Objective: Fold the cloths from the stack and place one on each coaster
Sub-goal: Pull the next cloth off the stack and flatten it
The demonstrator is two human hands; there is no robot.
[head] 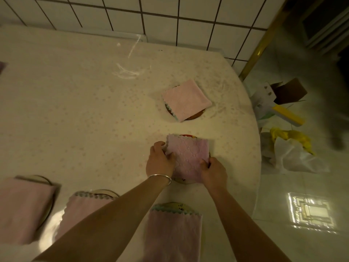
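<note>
A folded pink cloth (188,154) lies over a round coaster (186,136) near the table's right side. My left hand (160,161) grips the cloth's left edge, and my right hand (214,172) pinches its near right corner. Farther back, another folded pink cloth (186,100) sits on a brown coaster (196,116). Along the near edge, three more folded cloths (22,208) (79,210) (173,235) each cover a coaster, whose rims peek out behind them. No unfolded stack is clearly in view.
The round table (85,110) has a pale flowered cover and stands against a white tiled wall (160,17). On the floor to the right lie cardboard boxes (289,91), a yellow-and-white box (289,115) and plastic bags (294,152). A mauve cloth corner (2,66) shows at far left.
</note>
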